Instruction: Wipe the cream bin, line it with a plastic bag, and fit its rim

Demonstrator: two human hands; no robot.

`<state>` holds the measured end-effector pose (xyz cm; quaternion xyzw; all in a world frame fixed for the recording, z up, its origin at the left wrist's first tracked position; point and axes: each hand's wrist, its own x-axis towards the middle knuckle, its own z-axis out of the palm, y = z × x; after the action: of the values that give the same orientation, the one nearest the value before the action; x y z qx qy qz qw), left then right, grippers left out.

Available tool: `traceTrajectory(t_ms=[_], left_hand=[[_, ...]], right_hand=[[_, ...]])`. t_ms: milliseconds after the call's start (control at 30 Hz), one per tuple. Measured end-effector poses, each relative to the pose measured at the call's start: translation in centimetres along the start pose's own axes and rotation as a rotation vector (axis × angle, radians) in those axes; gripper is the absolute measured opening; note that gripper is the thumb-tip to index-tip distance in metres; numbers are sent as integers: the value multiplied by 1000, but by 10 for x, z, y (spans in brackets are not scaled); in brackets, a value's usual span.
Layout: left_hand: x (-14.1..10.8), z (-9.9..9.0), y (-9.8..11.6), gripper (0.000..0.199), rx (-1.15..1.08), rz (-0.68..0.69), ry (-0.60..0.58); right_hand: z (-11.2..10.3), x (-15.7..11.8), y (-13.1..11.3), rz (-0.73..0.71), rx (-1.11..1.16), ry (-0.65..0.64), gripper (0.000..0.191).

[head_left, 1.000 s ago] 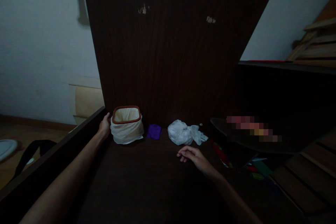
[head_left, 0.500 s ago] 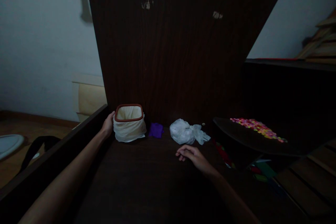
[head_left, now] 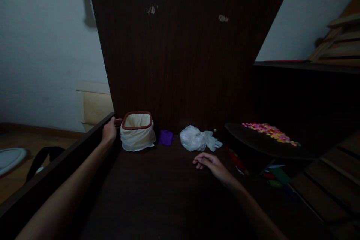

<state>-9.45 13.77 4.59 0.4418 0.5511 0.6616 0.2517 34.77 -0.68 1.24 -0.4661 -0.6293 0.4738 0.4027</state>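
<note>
A small bin (head_left: 137,139) with a brown rectangular rim and a pale liner bag folded over its sides stands upright at the left back of the dark wooden surface (head_left: 152,191). Beside its left side is my left hand (head_left: 109,129), open, fingers stretched towards the bin; whether the fingertips touch it I cannot tell. A folded purple bag (head_left: 165,137) lies right of the bin. Further right rests a knotted white plastic bag (head_left: 192,138), bulging with contents I cannot make out. Just in front of it my right hand (head_left: 210,163) hovers, fingers loosely curled and holding nothing visible.
A tall dark panel (head_left: 180,63) rises behind. Along the left runs a raised wooden edge (head_left: 62,163). On the right, a dark curved shelf (head_left: 253,142) carries many small pink and yellow pieces (head_left: 270,132), with colourful items beneath. Wooden slats (head_left: 317,187) lie at lower right.
My left hand has come off the bin's side and shifted slightly left, its fingers now straighter. The right hand has drifted slightly right. The view has turned a little.
</note>
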Motion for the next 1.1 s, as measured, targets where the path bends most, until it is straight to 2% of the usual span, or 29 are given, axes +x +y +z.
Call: traceTrajectory(t_ms=[100, 233, 267, 367, 467, 500, 600, 767, 933, 1100], left_hand=[[-6, -8, 25, 41, 89, 105, 66], [-33, -16, 68, 33, 184, 375, 96], [-43, -18, 79, 34, 242, 510, 57], [-79, -21, 108, 28, 296, 644, -70], [-115, -21, 122, 21, 448, 933, -320], [-126, -20, 123, 20, 461, 978, -406], [-155, -13, 111, 26, 557, 984, -682], [-182, -1, 65, 41, 753, 833, -991], [-189, 6, 28, 55, 780, 736, -1143], [-192, 6, 9, 62, 774, 654, -1198]], right_hand=[[-8, -4, -10, -17, -65, 52, 49], [-15, -7, -24, -84, -230, 169, 44], [-15, -8, -28, -112, -269, 204, 42], [-10, -12, -42, -231, -385, 286, 34], [0, -17, -58, -374, -533, 310, 31], [5, -19, -63, -413, -582, 298, 32], [21, -25, -72, -471, -717, 199, 35], [45, -24, -58, -389, -851, -47, 48], [62, -15, -28, -272, -878, -211, 58], [72, -13, -1, -237, -923, -308, 62]])
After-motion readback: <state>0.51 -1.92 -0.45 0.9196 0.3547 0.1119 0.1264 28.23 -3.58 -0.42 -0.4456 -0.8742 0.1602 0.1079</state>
